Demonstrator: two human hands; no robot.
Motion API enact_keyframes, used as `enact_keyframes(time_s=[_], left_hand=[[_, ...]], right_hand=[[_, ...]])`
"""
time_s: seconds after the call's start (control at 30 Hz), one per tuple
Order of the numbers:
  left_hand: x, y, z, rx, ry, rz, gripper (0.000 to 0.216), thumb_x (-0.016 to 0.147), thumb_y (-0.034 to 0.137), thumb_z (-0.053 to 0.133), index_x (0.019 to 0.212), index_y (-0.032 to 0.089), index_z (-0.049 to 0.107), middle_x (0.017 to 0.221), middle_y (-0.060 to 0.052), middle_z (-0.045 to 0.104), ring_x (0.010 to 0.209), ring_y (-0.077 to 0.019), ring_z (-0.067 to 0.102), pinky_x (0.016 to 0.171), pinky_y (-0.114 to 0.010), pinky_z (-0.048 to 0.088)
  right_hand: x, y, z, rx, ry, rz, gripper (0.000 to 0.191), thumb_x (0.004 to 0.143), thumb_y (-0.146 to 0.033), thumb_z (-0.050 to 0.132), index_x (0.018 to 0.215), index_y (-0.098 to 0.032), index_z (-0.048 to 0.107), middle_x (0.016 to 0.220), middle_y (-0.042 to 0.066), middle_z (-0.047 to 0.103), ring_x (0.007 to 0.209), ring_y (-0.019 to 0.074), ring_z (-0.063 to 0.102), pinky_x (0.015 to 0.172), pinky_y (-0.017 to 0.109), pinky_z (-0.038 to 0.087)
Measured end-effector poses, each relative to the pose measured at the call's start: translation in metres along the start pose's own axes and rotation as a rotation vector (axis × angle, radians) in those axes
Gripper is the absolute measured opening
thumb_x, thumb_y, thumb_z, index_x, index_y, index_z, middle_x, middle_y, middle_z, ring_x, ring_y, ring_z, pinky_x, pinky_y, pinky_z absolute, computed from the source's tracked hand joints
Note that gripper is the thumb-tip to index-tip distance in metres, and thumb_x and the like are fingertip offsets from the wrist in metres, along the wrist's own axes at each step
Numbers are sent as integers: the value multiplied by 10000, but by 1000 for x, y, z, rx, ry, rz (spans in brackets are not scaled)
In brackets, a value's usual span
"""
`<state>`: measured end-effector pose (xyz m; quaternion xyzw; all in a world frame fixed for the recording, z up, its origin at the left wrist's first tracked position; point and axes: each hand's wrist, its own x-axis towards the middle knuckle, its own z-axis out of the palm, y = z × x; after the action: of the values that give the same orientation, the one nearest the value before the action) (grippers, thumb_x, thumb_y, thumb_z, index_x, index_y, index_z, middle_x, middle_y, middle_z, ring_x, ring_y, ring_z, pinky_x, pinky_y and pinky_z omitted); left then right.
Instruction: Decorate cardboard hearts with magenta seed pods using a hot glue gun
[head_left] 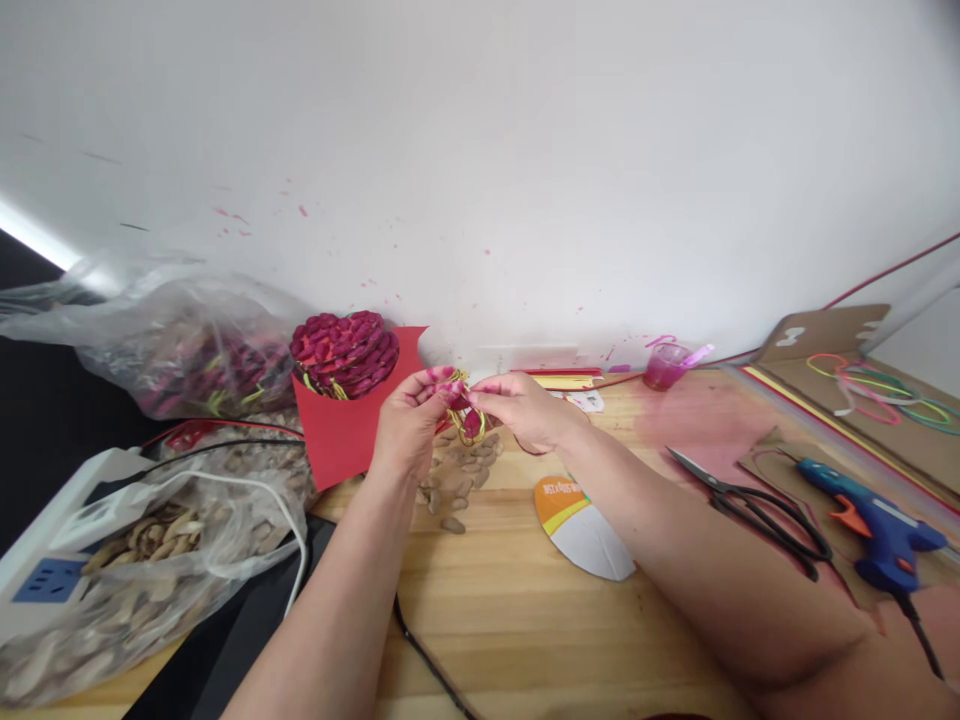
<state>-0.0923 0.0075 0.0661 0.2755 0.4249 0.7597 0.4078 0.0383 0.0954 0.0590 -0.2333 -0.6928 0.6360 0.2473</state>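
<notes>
Over the table, my left hand (416, 415) and my right hand (521, 405) meet, fingers pinched around a tangle of yellow cord (459, 437). A dark magenta piece, seemingly a dyed peanut (472, 424), hangs within the cord loops. Pink dye stains the fingertips of both hands. What lies right between the fingertips is too small to make out fully. Just below, several plain peanuts (465, 470) are scattered on the wooden table (480, 620). Left of my hands, a stack of magenta peanut-like pieces (352, 345) with yellow cord sits at a red paper sheet or holder (341, 440).
A round card (589, 540) lies under my right forearm. Rightward are black scissors (765, 510), a blue glue gun (877, 520), coloured cords (885, 390) on cardboard and a cup of pink liquid (666, 367). Leftward are peanut bags (150, 600) and a power strip (82, 520).
</notes>
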Motion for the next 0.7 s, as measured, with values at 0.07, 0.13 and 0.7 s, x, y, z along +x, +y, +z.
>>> enact_keyframes(time_s=[0.07,0.13,0.7], left_hand=[[0,0,0,-2,8,-4,441,496,231,927,874,142,719,750,-20,734,635,-98,660,618,-201,521],[1,0,-1,1,11,1,436,496,234,927,871,148,721,757,-17,733,649,-102,665,626,-206,524],[2,-3,-1,47,28,42,410,521,246,916,862,141,714,726,-10,715,621,-86,639,592,-187,498]], right_hand=[[1,1,0,9,29,4,316,777,-496,705,802,-182,682,647,-3,604,612,143,549,562,262,404],[2,1,0,7,63,8,305,770,-485,705,802,-182,688,647,-2,607,623,149,555,562,265,405],[2,3,1,-11,78,-9,347,769,-527,696,807,-182,679,636,-11,591,594,133,525,557,260,392]])
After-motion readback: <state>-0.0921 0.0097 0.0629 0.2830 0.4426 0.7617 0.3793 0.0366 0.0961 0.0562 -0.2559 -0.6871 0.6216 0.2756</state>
